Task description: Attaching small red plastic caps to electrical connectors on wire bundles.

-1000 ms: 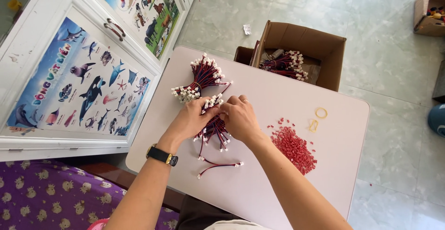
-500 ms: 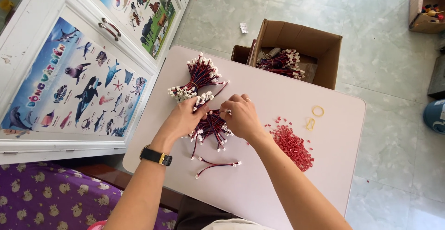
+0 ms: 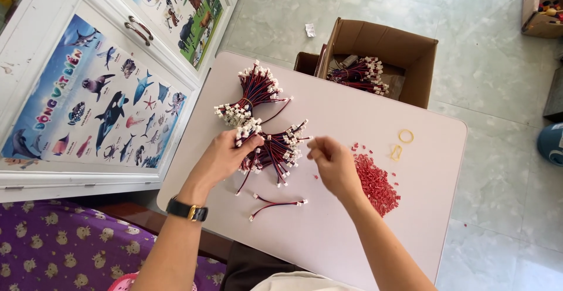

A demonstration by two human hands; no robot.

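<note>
We are partway through our wire work. One tied bundle [image 3: 249,94] of red and dark wires with white plugs already lies done at the far left of the pale bench [image 3: 352,232]. More bundles [image 3: 360,75] sit in the brown cardboard box [image 3: 404,44] on the floor past the bench.

Our left hand [image 3: 226,157] is closed around a loose bunch of wires [image 3: 275,153] in the middle of the bench. The white plug ends stick out above our fingers. Our right hand [image 3: 334,162] is just beside the bunch, with its fingers pinched narrow. We cannot tell if it holds anything.

A lot is still left. One spare wire [image 3: 277,204] lies near us, a pile of little red bits [image 3: 375,179] waits on the right, and two yellow rubber bands [image 3: 402,141] lie far right.
</note>
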